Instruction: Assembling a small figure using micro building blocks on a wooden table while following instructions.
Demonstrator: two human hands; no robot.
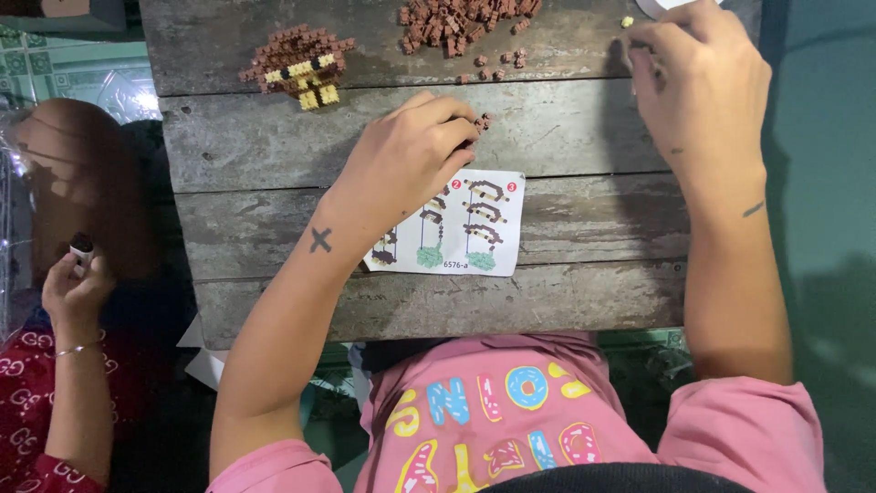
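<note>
Brown brick bits (483,120), perhaps two, sit pinched in left hand (411,160); right hand (698,87) grip unclear.

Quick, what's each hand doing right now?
Left hand: fingers pinched shut on a few small brown bricks.
Right hand: fingers curled at the wooden table; cannot tell if holding anything.

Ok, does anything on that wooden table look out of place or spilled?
Nothing stands out. The brown bricks lie in a loose heap with a few strays beside it, the small built figure sits whole, and the instruction sheet lies flat, partly under the left hand.
</note>
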